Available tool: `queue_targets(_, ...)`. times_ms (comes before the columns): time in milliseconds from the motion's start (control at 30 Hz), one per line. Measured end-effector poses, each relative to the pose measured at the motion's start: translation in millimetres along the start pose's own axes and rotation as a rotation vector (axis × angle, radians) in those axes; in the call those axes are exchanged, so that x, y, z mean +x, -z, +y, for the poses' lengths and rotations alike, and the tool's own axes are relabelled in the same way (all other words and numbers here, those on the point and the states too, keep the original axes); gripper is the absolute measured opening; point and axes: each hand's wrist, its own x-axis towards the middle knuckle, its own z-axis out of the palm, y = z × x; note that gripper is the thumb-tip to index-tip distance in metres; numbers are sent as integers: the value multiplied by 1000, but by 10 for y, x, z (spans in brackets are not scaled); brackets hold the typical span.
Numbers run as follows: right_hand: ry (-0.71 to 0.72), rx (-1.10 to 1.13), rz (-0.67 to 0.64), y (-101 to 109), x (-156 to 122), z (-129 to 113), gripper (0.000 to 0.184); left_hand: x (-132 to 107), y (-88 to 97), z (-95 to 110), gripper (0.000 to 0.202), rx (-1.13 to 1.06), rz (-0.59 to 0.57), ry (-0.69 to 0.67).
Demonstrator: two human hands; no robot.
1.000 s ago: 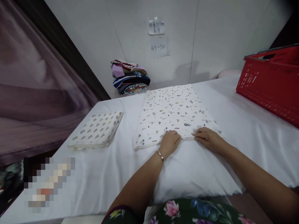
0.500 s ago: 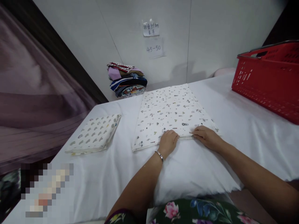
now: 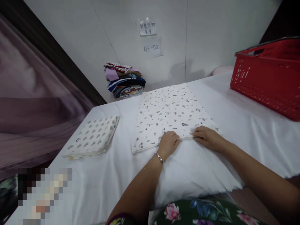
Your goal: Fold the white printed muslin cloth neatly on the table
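A white cloth (image 3: 167, 115) with small grey and green prints lies flat in layers on the white table covering. At its near edge my left hand (image 3: 168, 143), with a silver bracelet on the wrist, is closed with fingers on top and thumb at the edge. A short gap to the right, my right hand (image 3: 206, 137) pinches the same edge. Off to the left rests a second cloth (image 3: 92, 137), white with grey-green shapes, folded into a smaller block; neither hand touches it.
A stack of folded fabrics (image 3: 125, 80) stands by the wall at the back. The red basket (image 3: 267, 79) sits at the right. Two paper notes (image 3: 151, 47) hang on the wall. A mauve curtain (image 3: 35, 93) hangs at the left, and white covering (image 3: 93, 187) spreads over the table.
The view has shifted slightly, moving the background a little leftward. Both hands stay at the near edge of the printed cloth, which looks unchanged.
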Motion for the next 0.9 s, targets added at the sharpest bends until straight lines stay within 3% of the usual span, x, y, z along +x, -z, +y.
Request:
queue_targets(133, -11, 8, -14, 4, -14, 6, 24, -5, -3, -1, 12, 5, 5, 7)
queue_targets(333, -6, -5, 30, -32, -26, 43, 27, 1, -32, -9, 22, 23, 27, 34)
queue_targets(533, -45, -119, 95, -49, 19, 14, 30, 30, -49, -18, 21, 88, 41, 41)
queue_targets(700, -52, -159, 98, -70, 43, -5, 31, 44, -37, -15, 19, 201, 51, -11)
queue_targets(900, -59, -155, 131, -85, 41, -2, 30, 16, -35, 91, 14, 301, 141, -89)
